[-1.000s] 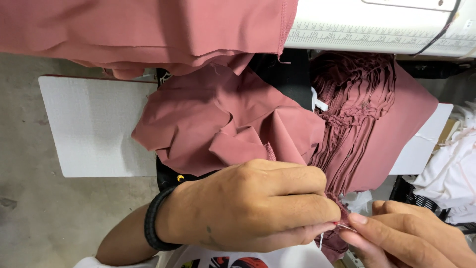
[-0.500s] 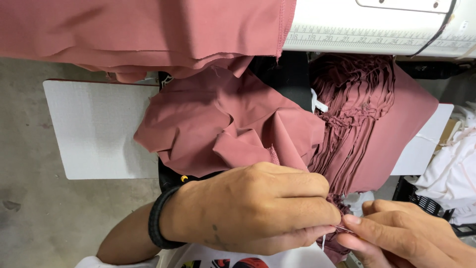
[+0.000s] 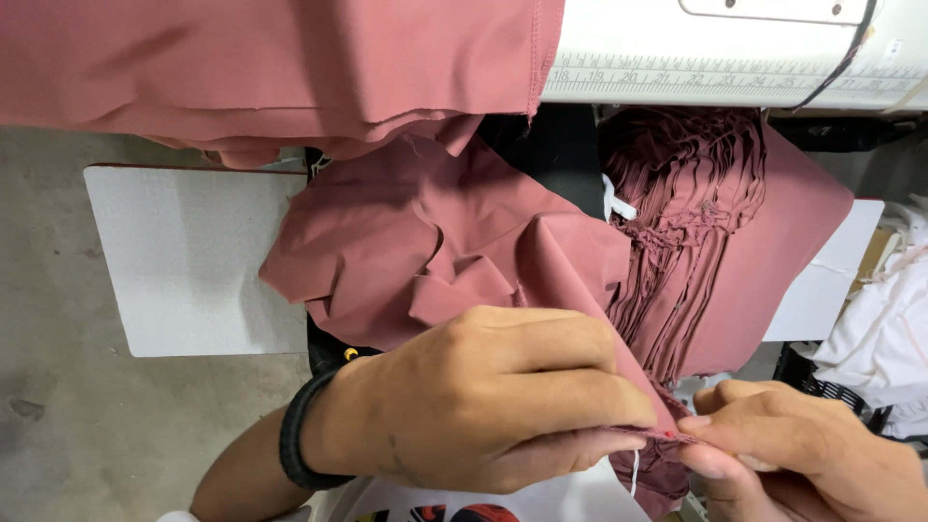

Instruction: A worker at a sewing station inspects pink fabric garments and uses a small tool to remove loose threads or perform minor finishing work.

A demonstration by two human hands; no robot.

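Observation:
A dusty-pink fabric piece [image 3: 425,251] lies crumpled across my lap and the white work surface. My left hand [image 3: 483,396], with a black band on its wrist, pinches the cloth's edge low in the head view. My right hand [image 3: 802,454] pinches the same edge from the right, fingertips almost touching the left ones. A short white thread [image 3: 635,464] hangs below the pinched spot. A pleated, gathered section of the same cloth [image 3: 686,213] spreads out behind the hands.
A white sewing machine body with a printed ruler [image 3: 735,58] runs along the top right. More pink cloth [image 3: 271,68] drapes over the top left. A white board [image 3: 184,261] lies at the left over grey floor. White fabric [image 3: 884,338] is heaped at the right.
My right hand has moved left toward the left hand and closed on the cloth edge. The left hand has stayed almost still.

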